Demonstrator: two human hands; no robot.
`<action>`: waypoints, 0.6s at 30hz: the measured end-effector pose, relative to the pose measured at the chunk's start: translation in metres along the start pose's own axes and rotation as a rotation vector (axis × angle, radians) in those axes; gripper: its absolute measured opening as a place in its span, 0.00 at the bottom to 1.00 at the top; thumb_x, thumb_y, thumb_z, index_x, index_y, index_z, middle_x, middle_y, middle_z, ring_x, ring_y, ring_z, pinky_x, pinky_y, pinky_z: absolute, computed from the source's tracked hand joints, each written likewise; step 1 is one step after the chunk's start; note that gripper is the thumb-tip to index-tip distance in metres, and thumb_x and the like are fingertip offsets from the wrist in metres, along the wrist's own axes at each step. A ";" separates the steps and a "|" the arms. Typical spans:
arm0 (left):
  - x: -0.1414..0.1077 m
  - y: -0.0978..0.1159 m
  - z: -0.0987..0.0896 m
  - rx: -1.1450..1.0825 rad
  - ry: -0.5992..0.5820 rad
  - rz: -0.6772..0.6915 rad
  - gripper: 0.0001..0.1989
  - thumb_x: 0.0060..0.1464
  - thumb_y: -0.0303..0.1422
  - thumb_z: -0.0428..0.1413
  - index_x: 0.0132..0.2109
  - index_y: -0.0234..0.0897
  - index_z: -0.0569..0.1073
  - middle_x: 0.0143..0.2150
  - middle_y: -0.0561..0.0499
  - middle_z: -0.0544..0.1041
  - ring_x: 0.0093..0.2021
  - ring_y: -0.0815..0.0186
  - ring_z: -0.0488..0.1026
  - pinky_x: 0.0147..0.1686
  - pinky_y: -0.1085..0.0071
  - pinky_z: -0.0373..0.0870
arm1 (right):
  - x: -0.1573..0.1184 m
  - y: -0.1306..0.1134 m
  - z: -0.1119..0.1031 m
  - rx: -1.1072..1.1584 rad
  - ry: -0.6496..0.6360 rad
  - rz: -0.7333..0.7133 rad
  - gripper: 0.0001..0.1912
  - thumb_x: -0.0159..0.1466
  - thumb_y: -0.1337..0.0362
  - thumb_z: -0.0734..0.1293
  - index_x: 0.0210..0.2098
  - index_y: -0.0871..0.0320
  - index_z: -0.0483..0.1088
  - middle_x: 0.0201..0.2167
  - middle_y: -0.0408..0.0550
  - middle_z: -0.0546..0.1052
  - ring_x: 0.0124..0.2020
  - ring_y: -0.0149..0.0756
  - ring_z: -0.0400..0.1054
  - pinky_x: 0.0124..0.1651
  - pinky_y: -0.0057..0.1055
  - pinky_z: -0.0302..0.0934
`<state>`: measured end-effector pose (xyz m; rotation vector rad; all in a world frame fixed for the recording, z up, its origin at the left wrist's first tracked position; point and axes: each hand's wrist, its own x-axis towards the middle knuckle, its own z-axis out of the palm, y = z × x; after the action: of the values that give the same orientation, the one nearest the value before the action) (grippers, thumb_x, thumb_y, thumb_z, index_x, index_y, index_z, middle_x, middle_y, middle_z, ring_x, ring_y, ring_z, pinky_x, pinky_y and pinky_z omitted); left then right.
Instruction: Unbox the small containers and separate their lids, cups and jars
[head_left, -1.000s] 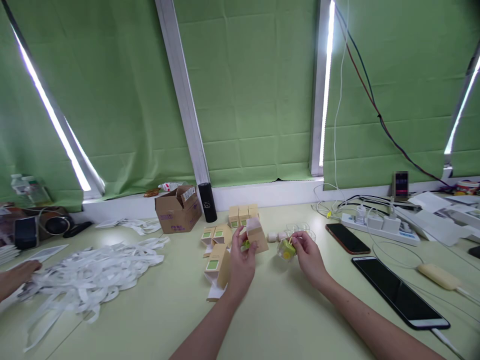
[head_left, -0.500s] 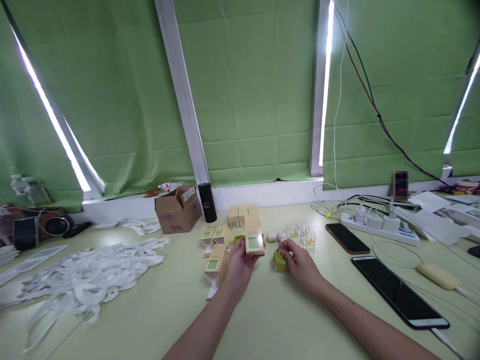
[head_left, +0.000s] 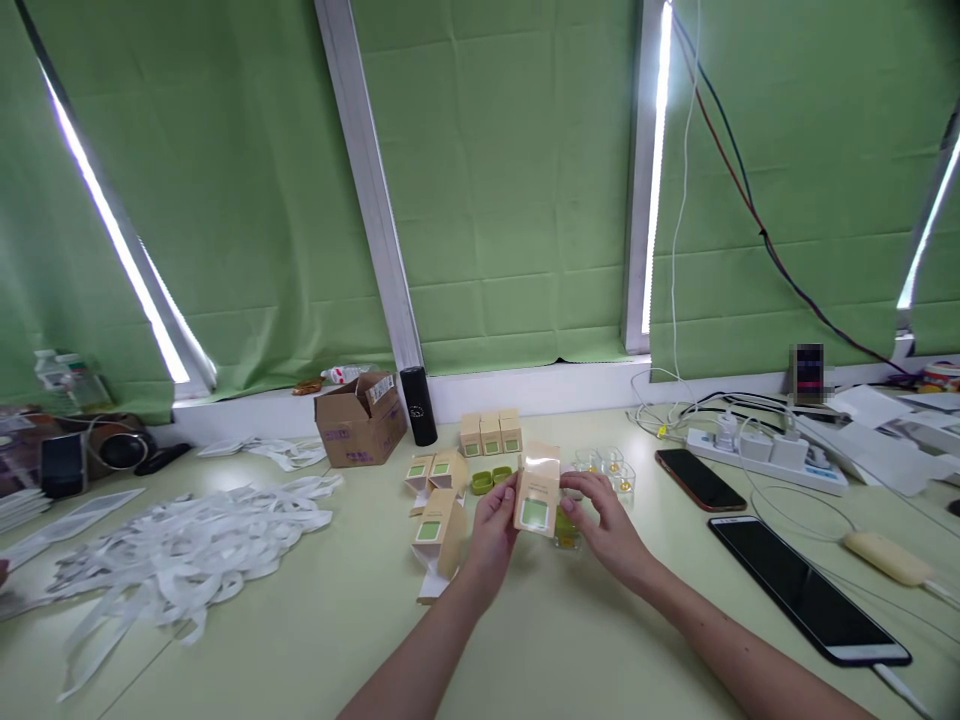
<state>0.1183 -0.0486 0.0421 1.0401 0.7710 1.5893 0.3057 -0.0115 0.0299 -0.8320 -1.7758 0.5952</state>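
Note:
In my left hand is a small tan cardboard box with a green window, its top flap standing up. The fingers of my right hand close on the right edge of the same box. Behind and below it, partly hidden, sits a small clear container with a green lid. Left of my left hand are similar open tan boxes lying on their sides. Two green lids lie behind that hand. Beyond the right fingers are several clear containers with yellow centres.
Closed tan boxes stand in a row at the back. White straps pile up at the left, near a brown carton and black cylinder. Two phones, cables and a power strip occupy the right.
My right hand has left the green-lidded container and come up to the box. The box has moved right in my left hand, and its top flap now stands open.

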 end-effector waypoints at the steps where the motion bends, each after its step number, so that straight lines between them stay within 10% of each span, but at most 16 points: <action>1: -0.001 0.000 0.002 -0.003 -0.009 -0.004 0.24 0.54 0.44 0.67 0.55 0.38 0.80 0.53 0.40 0.82 0.55 0.51 0.78 0.52 0.61 0.75 | 0.000 -0.001 0.001 0.028 -0.012 0.009 0.20 0.69 0.43 0.63 0.47 0.48 0.77 0.53 0.53 0.77 0.60 0.52 0.64 0.64 0.56 0.59; 18: -0.006 -0.006 0.002 0.303 -0.174 0.197 0.26 0.60 0.44 0.61 0.62 0.40 0.71 0.62 0.38 0.75 0.57 0.50 0.74 0.53 0.57 0.74 | 0.009 -0.007 -0.003 0.596 0.023 0.383 0.31 0.55 0.33 0.72 0.38 0.55 0.79 0.43 0.54 0.83 0.49 0.54 0.74 0.58 0.48 0.64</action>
<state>0.1232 -0.0532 0.0362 1.4925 0.8264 1.5490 0.3050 -0.0089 0.0409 -0.7466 -1.3040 1.2835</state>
